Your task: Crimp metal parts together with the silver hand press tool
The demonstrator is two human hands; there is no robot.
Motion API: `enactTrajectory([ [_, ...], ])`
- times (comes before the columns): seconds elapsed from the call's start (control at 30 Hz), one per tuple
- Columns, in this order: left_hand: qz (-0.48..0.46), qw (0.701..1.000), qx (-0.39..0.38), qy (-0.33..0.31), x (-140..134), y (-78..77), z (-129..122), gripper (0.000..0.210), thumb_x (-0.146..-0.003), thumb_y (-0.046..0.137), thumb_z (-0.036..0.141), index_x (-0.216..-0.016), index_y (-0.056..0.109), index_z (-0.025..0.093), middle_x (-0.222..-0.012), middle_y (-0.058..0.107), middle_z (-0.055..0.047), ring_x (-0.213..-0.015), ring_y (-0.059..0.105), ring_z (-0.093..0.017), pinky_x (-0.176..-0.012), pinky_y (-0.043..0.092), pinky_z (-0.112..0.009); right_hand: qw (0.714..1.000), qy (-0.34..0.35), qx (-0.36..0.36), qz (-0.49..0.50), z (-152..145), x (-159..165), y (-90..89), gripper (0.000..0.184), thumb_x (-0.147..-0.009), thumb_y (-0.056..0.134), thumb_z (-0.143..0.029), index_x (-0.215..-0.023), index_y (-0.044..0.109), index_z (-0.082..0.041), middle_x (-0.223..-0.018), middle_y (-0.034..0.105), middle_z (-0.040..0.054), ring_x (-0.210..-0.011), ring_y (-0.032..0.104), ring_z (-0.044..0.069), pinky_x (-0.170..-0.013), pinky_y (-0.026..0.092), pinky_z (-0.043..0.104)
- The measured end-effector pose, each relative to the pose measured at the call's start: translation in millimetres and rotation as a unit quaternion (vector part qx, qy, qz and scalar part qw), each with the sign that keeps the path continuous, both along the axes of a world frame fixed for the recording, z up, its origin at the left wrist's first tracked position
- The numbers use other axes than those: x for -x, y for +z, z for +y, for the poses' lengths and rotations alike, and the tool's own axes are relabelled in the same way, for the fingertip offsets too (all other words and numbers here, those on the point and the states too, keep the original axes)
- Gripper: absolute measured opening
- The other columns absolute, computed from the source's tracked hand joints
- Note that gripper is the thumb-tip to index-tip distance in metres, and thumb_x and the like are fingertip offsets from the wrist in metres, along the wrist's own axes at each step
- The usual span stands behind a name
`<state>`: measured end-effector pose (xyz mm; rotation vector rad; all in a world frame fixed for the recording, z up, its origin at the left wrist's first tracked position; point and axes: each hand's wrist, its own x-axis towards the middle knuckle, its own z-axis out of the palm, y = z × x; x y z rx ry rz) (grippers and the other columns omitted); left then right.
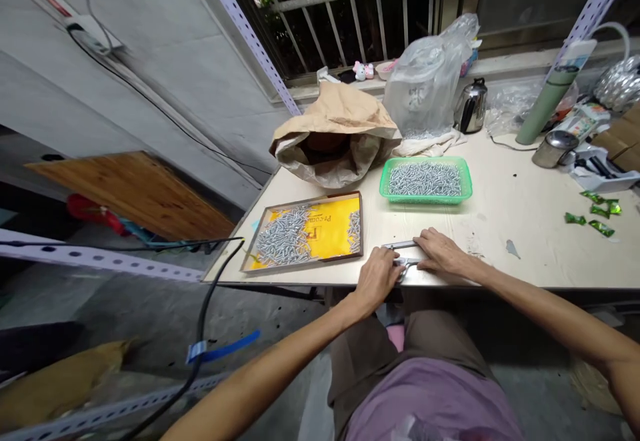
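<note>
At the table's front edge my left hand (381, 272) has its fingers closed around the left side of a grey metal piece (409, 262). From the other side my right hand (440, 252) pinches the right end of that piece, fingers bent. Just beyond, a slim grey metal bar (400, 245) lies between the hands, its right end at my right fingertips. The exact kind of these parts is too small to make out. Left of my hands, a shallow tray (361, 228) with a yellow bottom holds small silvery screw-like pieces (284, 236) in two heaps.
A green plastic basket (425, 198) full of similar metal pieces stands beyond my hands. Behind are an open brown paper bag (345, 111) and a clear plastic bag (423, 88). A green bottle (547, 104), metal cup (555, 148) and green-wrapped sweets (601, 228) are on the right.
</note>
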<state>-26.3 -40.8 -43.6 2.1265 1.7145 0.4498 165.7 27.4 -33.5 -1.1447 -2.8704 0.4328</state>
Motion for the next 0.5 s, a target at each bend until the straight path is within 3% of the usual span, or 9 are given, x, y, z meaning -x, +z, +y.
enactTrajectory([
  [0.13,0.042,0.993,-0.033,-0.109,-18.6,-13.6,24.7,0.054,-0.080,0.064,0.031,-0.129,0.044,0.020,-0.131,0.052,-0.013,-0.120,0.048,-0.028,-0.099,0.043,-0.045,1.000,0.001,-0.016,0.003,-3.8,-4.0,-1.3,0.047,-0.076,0.073,-0.039,-0.110,0.055,-0.012,-0.100,0.056,0.0109,-0.094,0.049,0.025,-0.083,0.043,0.036],
  [0.3,0.108,0.976,0.028,-0.188,-26.6,-12.1,53.4,0.078,-0.069,0.074,0.032,-0.136,0.036,0.017,-0.130,0.053,-0.015,-0.115,0.052,-0.030,-0.095,0.044,-0.044,0.998,-0.043,-0.017,-0.046,-6.1,-13.9,4.3,0.076,-0.056,0.084,-0.043,-0.117,0.053,-0.010,-0.104,0.056,0.0129,-0.096,0.050,0.028,-0.083,0.045,0.039],
  [0.4,0.147,0.963,0.029,-0.223,-26.8,-2.5,59.8,0.072,-0.069,0.075,0.034,-0.130,0.043,0.014,-0.122,0.055,-0.016,-0.110,0.052,-0.031,-0.090,0.046,-0.042,0.996,-0.060,-0.004,-0.069,-9.3,-14.8,13.0,0.067,-0.059,0.083,-0.044,-0.111,0.057,-0.010,-0.104,0.057,0.0136,-0.096,0.051,0.028,-0.082,0.045,0.039],
  [0.5,0.166,0.949,0.027,-0.266,-27.0,4.5,60.0,0.045,-0.075,0.069,0.036,-0.114,0.054,0.017,-0.109,0.058,-0.012,-0.103,0.053,-0.028,-0.083,0.047,-0.039,0.996,-0.049,0.008,-0.079,-15.0,-12.5,20.2,0.042,-0.071,0.077,-0.039,-0.101,0.062,-0.013,-0.100,0.060,0.0121,-0.095,0.053,0.026,-0.080,0.043,0.035],
])
